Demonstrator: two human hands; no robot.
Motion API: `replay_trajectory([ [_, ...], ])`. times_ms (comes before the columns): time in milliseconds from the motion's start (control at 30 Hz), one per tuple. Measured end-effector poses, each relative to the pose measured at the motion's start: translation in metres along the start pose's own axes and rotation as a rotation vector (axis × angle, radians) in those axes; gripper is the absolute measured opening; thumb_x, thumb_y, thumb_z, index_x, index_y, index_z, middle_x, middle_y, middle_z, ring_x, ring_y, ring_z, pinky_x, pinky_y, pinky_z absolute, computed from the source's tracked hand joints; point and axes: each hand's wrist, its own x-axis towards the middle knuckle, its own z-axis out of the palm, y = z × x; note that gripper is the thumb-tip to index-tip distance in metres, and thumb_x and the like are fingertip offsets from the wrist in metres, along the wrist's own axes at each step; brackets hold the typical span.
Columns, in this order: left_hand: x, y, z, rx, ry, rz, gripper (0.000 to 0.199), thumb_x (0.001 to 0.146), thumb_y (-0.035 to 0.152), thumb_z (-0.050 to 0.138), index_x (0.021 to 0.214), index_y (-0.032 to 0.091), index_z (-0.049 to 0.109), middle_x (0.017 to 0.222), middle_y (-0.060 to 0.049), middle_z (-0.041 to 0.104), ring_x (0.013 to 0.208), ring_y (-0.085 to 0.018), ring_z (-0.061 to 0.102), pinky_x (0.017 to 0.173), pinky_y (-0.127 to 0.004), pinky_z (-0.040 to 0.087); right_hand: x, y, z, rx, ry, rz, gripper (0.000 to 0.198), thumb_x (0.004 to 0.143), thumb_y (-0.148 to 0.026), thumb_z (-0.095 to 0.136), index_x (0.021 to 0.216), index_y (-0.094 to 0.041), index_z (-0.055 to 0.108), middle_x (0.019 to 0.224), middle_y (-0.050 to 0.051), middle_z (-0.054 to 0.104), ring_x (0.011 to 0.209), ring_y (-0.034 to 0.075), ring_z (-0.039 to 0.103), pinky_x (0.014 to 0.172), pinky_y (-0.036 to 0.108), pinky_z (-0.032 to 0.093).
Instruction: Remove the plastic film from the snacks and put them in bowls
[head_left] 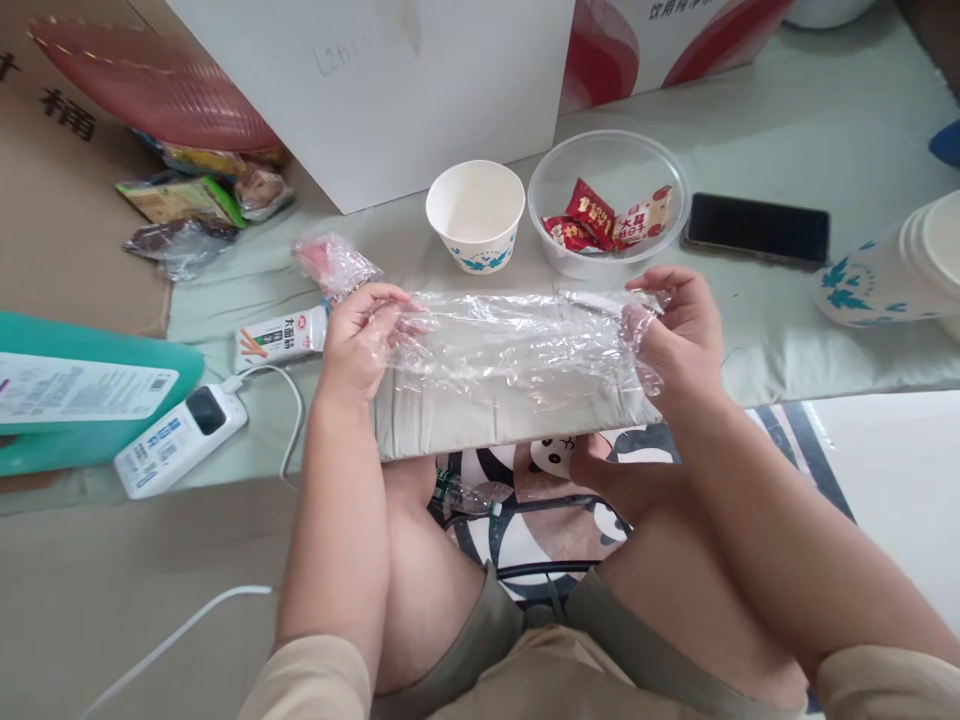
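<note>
A crinkled, clear plastic bag [517, 345] stretches sideways between my two hands, above the front edge of the cloth-covered surface. My left hand [367, 340] is closed on its left end, fingers pinched together. At the other end my right hand [675, 335] grips the plastic between thumb and fingers. Just beyond the plastic stands a white paper cup [480, 225] with blue leaf prints. To its right, a clear plastic bowl [540, 195] holds several red and white wrapped snacks [592, 215].
A phone [757, 230] lies right of the bowl, near stacked paper cups [862, 285] on their side. At left are a snack packet [281, 338], a pink item in plastic [337, 265], a white power bank [180, 440] with cable and a green jug [97, 390]. Boxes [420, 100] stand behind.
</note>
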Motion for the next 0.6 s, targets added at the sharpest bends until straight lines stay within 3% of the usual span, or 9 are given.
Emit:
replay_trajectory([
  [67,-0.001,0.002,0.001,-0.038,-0.008,-0.009,0.012,0.074,0.027,0.080,0.079,0.024,0.070,0.078,0.001,0.074,0.059,-0.012,0.066,0.054,-0.023,0.052,0.001,0.002,0.000,0.002,-0.016,0.029,0.032,0.071,-0.028,0.077,0.098,-0.024,0.060,0.103,0.002,0.064,0.069,0.011,0.049,0.056,0.025,0.039],
  [233,0.000,0.005,0.001,-0.038,-0.016,-0.085,0.016,0.070,0.017,0.078,0.080,0.023,0.068,0.072,0.000,0.074,0.055,-0.011,0.061,0.053,-0.022,0.049,0.006,0.008,-0.002,0.017,0.032,0.096,0.020,0.067,-0.024,0.070,0.074,-0.022,0.051,0.099,0.001,0.064,0.064,0.008,0.047,0.053,0.023,0.037],
  [400,0.002,0.002,0.000,0.016,-0.010,-0.164,0.010,0.069,0.010,0.070,0.070,0.019,0.065,0.076,-0.002,0.072,0.063,-0.011,0.063,0.058,-0.022,0.051,0.010,0.007,-0.007,0.070,0.012,0.110,0.020,0.065,-0.024,0.065,0.074,-0.023,0.047,0.103,0.002,0.063,0.058,0.007,0.044,0.051,0.025,0.039],
  [500,0.003,0.002,-0.002,-0.042,-0.006,-0.188,0.004,0.072,0.017,0.066,0.068,0.019,0.065,0.081,-0.006,0.072,0.074,-0.016,0.068,0.063,-0.027,0.056,0.011,0.005,-0.007,0.170,0.012,0.138,0.017,0.061,-0.025,0.058,0.077,-0.024,0.050,0.099,0.003,0.062,0.059,0.009,0.046,0.052,0.028,0.039],
  [600,0.002,0.004,-0.004,-0.160,-0.064,-0.216,0.017,0.078,0.035,0.064,0.078,0.019,0.070,0.094,-0.010,0.073,0.089,-0.024,0.072,0.069,-0.036,0.062,0.010,0.003,-0.008,0.167,0.103,0.067,0.016,0.068,-0.027,0.052,0.084,-0.025,0.056,0.088,0.002,0.059,0.059,0.012,0.045,0.055,0.029,0.037],
])
